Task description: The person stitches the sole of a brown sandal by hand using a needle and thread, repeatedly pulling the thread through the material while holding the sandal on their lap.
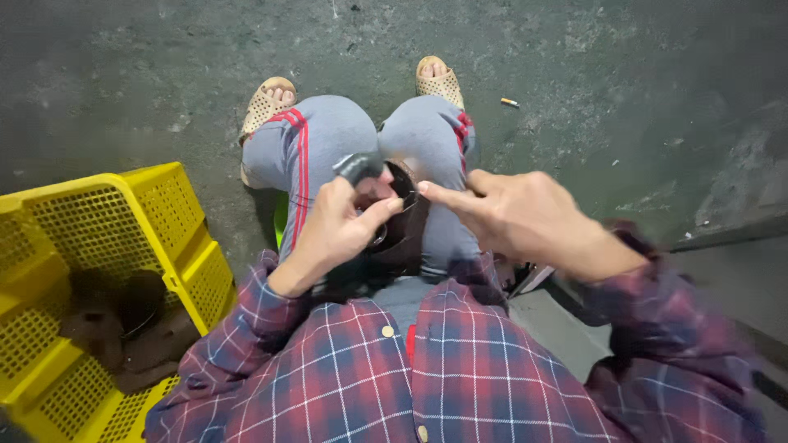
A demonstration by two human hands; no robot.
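Dark leather piece lies in the person's lap, between the two hands, draped over the grey trousers so the knees carry it while the hands work on it. Nearest the camera is the plaid shirt, its sleeves running out to both wrists. The left hand is curled shut around a small tool with a dark grey handle that sticks up above the fist, the thumb stretched toward the leather as if to steady it. The right hand is mostly open, the forefinger pointing left and touching a thin dark thread or wire near the edge of the piece; whether it pinches anything I cannot tell, because the hand is blurred. The lower part of the leather is hidden behind the left hand, and its shape is hard to make out. At near left stands a yellow plastic crate with more dark pieces heaped inside, cut off by the frame. Farther off, two tan sandals rest on the rough concrete floor, and a cigarette butt lies to the far right.
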